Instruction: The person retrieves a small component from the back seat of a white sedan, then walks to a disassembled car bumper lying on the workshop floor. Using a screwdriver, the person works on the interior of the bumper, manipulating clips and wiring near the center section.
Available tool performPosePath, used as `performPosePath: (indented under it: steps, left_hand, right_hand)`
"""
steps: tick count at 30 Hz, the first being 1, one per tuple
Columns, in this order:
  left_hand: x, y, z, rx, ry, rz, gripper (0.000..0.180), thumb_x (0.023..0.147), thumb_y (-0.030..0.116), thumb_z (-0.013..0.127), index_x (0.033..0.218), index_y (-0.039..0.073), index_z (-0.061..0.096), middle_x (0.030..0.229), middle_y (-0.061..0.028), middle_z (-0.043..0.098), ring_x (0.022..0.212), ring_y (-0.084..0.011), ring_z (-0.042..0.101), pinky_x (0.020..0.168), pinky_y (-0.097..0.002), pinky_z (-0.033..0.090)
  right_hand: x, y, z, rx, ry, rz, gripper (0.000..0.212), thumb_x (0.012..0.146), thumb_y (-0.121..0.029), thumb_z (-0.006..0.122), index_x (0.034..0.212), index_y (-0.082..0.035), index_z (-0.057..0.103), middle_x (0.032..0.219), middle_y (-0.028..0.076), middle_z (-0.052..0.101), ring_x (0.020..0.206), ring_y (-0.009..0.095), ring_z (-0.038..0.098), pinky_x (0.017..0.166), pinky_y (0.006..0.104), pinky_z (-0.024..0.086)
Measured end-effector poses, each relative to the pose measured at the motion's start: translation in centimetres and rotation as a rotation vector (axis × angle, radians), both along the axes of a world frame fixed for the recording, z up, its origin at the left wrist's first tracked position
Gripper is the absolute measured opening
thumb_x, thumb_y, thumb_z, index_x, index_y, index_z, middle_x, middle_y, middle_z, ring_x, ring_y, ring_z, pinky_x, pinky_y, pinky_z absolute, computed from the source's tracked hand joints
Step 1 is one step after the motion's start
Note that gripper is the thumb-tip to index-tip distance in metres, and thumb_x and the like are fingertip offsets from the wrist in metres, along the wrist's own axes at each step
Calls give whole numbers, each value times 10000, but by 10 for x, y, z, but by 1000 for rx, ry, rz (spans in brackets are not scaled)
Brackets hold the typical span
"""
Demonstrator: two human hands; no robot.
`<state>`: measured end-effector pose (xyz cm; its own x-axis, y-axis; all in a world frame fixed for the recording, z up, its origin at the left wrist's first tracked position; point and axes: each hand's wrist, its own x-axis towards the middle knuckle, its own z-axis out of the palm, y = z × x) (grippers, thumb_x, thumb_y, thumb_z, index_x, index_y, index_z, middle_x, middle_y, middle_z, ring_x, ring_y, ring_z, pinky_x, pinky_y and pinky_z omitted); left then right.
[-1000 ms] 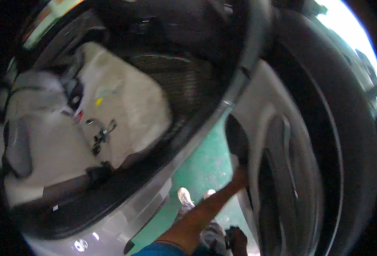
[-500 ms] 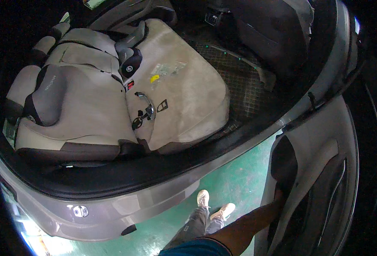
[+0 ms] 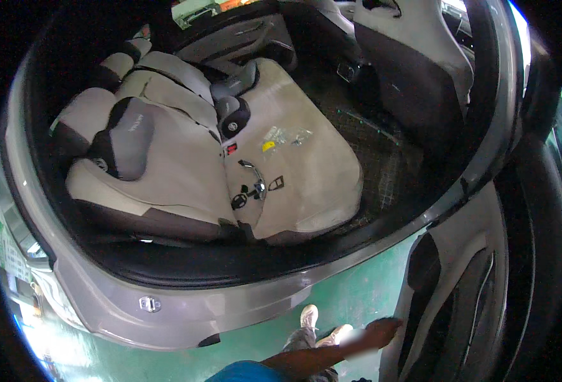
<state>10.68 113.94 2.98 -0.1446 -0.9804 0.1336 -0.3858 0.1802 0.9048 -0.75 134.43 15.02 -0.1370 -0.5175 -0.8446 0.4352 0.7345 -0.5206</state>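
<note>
My right hand (image 3: pixel 383 333) is at the inner edge of the car door (image 3: pixel 421 318), low on the right. Its fingers are not clear, and I cannot tell whether it touches the door. A pale blur covers the wrist, and a blue sleeve (image 3: pixel 246 372) enters from the bottom edge. My left hand is out of view. On the beige rear seat (image 3: pixel 313 197) lie a curved silver and black trim piece (image 3: pixel 257 184), a small dark round part (image 3: pixel 239 201), a dark four-sided frame (image 3: pixel 276 183), and clear plastic bags (image 3: pixel 276 137) beside a yellow piece (image 3: pixel 268 146).
A grey neck pillow (image 3: pixel 134 137) leans on the seat back; another (image 3: pixel 233 118) lies near the red buckle (image 3: pixel 232 150). The door sill (image 3: pixel 230 280) runs across in front of me. Beyond the dark floor mat (image 3: pixel 383 178) stands a front seat (image 3: pixel 414 70). My shoes (image 3: pixel 308 316) are on the green floor.
My right hand has come back from deeper against the door to its edge. The view has shifted, so the seat sits farther right and lower, and more of the front seat shows.
</note>
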Motion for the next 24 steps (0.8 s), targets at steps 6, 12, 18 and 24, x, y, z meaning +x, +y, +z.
performPosePath:
  steps: [6,12,18,24]
  left_hand:
    - [78,135,53,1035,511,-190,656,961,483,646,1427,60,465,1301,-143,605,1145,-281,595,982,-431,492]
    - [107,173,96,1081,535,-369,686,941,236,727,1506,31,398,1330,-156,617,1178,-276,618,876,-369,568]
    - [149,217,68,488,512,-334,658,896,397,729,1416,67,497,1267,-134,651,1190,-254,599,1001,-382,478]
    - [236,227,123,700,361,-392,614,870,335,768,1357,25,561,1251,-132,661,1176,-248,601,1010,-379,468]
  right_hand:
    - [29,-16,6,-119,-47,23,409,1097,-365,428,1043,-14,633,667,22,524,452,111,404,400,281,317]
    - [70,8,-3,-496,89,213,431,1084,-393,464,1277,-36,608,1028,70,669,829,171,617,624,321,510]
    - [120,47,46,-367,188,397,533,1069,-441,461,1394,-29,558,1286,130,632,1135,257,629,835,387,571]
    - [152,77,96,-595,511,568,428,1056,-317,525,1371,-32,584,1215,130,667,1038,231,661,828,366,560]
